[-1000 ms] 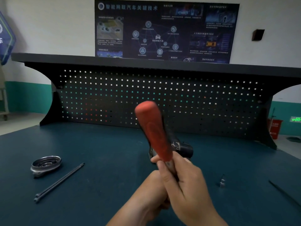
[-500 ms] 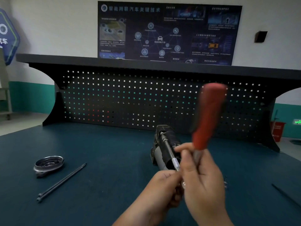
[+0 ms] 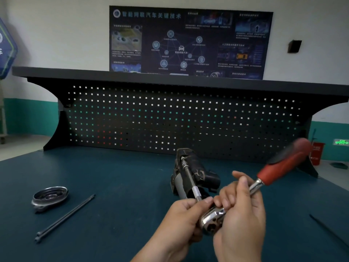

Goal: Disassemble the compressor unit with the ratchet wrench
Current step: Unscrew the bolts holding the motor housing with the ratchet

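Note:
The dark compressor unit (image 3: 190, 173) lies on the blue-green bench top in the middle. A long steel extension bar (image 3: 189, 179) runs along it from its far end to the chrome head of the ratchet wrench (image 3: 212, 221). My left hand (image 3: 181, 222) pinches the near end of the bar just below its knurled collar. My right hand (image 3: 241, 218) grips the wrench's chrome shank close to the head. The red and black wrench handle (image 3: 283, 163) points up and to the right and looks blurred.
A round metal cover (image 3: 50, 197) lies at the left of the bench. Two long dark bolts (image 3: 65, 218) lie beside it. Another thin dark rod (image 3: 328, 231) lies at the right edge. A black pegboard back panel (image 3: 170, 118) closes the far side.
The red handle has swung clockwise, from pointing up-left to up, then down to the right. The wrench head has come into sight between my hands.

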Available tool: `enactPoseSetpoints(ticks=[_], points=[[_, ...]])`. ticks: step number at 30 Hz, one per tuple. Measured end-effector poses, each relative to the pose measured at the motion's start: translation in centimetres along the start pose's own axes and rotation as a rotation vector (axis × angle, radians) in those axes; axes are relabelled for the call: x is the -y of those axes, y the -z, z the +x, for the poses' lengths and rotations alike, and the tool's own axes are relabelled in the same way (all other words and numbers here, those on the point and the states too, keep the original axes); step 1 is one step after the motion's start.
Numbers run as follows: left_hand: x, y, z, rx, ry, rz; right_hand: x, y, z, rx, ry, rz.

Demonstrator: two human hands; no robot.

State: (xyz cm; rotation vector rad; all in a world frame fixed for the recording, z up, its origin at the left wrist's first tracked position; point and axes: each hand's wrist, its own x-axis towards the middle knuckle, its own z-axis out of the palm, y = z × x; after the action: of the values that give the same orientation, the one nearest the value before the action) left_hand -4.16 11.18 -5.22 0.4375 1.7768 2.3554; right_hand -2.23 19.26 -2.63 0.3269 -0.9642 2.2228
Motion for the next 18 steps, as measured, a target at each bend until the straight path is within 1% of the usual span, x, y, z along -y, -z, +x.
enactPoseSetpoints(ticks=[1, 3, 6, 9, 11, 13, 14, 15, 16, 18], points=[[0.0, -0.1, 0.0, 0.0, -0.014, -0.019, 0.0, 0.0, 0.1, 0.007, 0.005, 0.001], [0.2, -0.3, -0.1, 0.015, -0.026, -0.04, 0.0, 0.1, 0.1, 0.074, 0.067, -0.084], [0.2, 0.2, -0.2, 0.041, 0.002, 0.037, -0.2, 0.5, -0.3, 0.234, 0.259, -0.355], [0.4, 0.8, 0.0, 0.048, 0.017, 0.173, -0.3, 0.7, -0.4, 0.448, 0.483, -0.669], [0.2, 0.5, -0.2, 0.024, -0.062, 0.193, -0.3, 0.7, -0.4, 0.603, 0.58, -0.815], [0.1, 0.3, -0.3, 0.022, -0.123, 0.175, -0.3, 0.7, -0.4, 0.716, 0.634, -0.882], [0.2, 0.2, -0.4, 0.041, -0.126, 0.158, -0.4, 0.7, -0.4, 0.724, 0.646, -0.902], [0.2, 0.2, -0.4, 0.046, -0.116, 0.136, -0.3, 0.7, -0.6, 0.691, 0.633, -0.895], [0.2, 0.4, -0.3, 0.046, -0.087, 0.116, -0.3, 0.6, -0.6, 0.618, 0.582, -0.836], [0.4, 0.7, -0.1, 0.061, -0.02, 0.067, 0.0, 0.4, -0.4, 0.369, 0.369, -0.567]])
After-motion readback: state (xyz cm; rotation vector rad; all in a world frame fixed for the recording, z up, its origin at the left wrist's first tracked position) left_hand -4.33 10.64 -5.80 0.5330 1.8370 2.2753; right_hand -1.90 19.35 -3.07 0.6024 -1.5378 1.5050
